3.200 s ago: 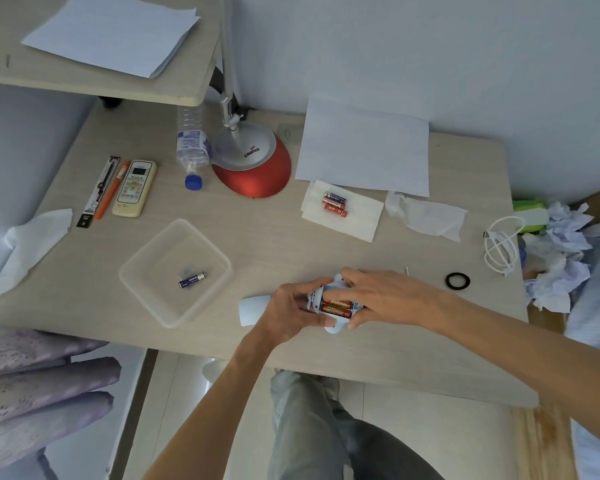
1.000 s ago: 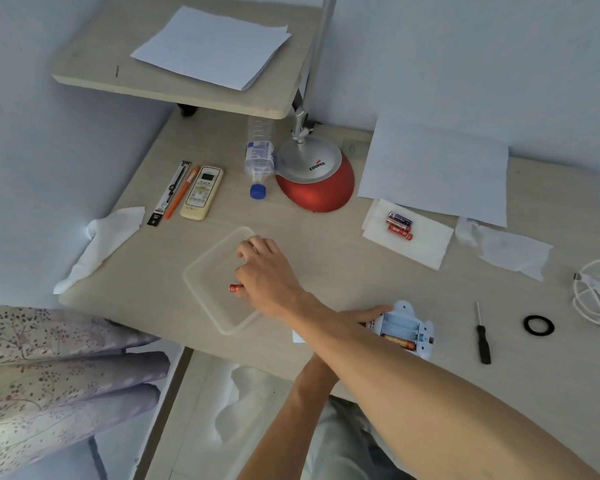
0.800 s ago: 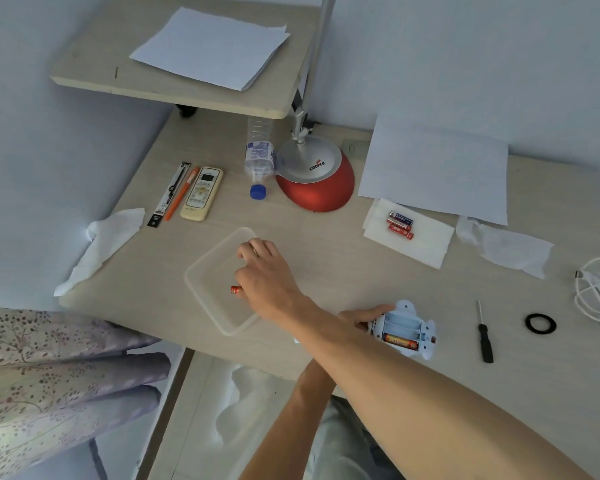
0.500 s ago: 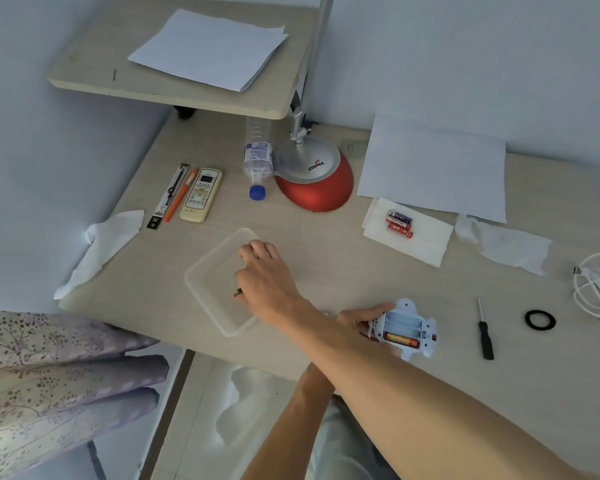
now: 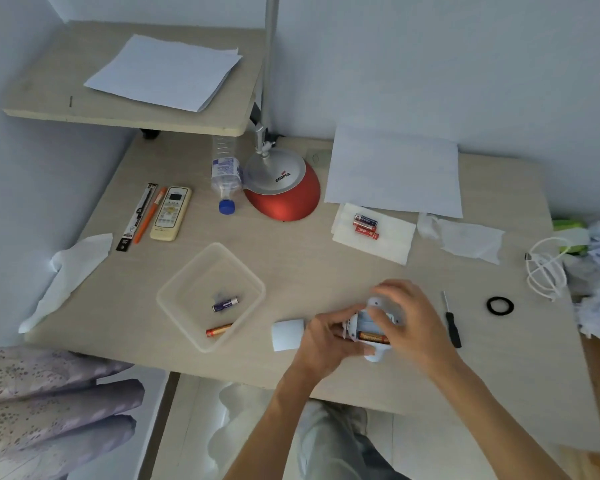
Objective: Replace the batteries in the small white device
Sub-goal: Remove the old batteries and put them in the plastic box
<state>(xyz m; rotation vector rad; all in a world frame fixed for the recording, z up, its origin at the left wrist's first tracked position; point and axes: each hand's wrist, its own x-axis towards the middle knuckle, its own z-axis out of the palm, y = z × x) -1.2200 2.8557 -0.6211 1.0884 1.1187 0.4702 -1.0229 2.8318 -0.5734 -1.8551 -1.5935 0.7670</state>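
The small white device [image 5: 370,308] sits at the near edge of the worktop [image 5: 309,265], right of centre, held between both hands. Its battery bay faces up, and one orange battery [image 5: 373,338] lies in the nearest slot. The left hand [image 5: 326,344] grips the device's left side, its fingers curled round the casing. The right hand [image 5: 413,323] arches over the far and right side with bent fingers. Its fingertips are blurred, so it cannot be told whether they pinch anything or only touch the casing.

Just left of the left hand lies a small white cover [image 5: 287,335], flat on the worktop. Further left stands a clear plastic tray [image 5: 174,289] holding a purple battery [image 5: 225,304] and, nearer, an orange-and-gold battery [image 5: 219,330], the two apart. Right of the hands lies a small black screwdriver [image 5: 451,322], and beyond it a black ring [image 5: 499,305].

Farther back, a few red batteries [image 5: 365,226] rest side by side on a folded white tissue [image 5: 392,245], near a sheet of paper [image 5: 395,171]. A red lamp base [image 5: 284,202], a plastic bottle [image 5: 226,174] lying on its side and a remote control [image 5: 171,213] stand along the far left
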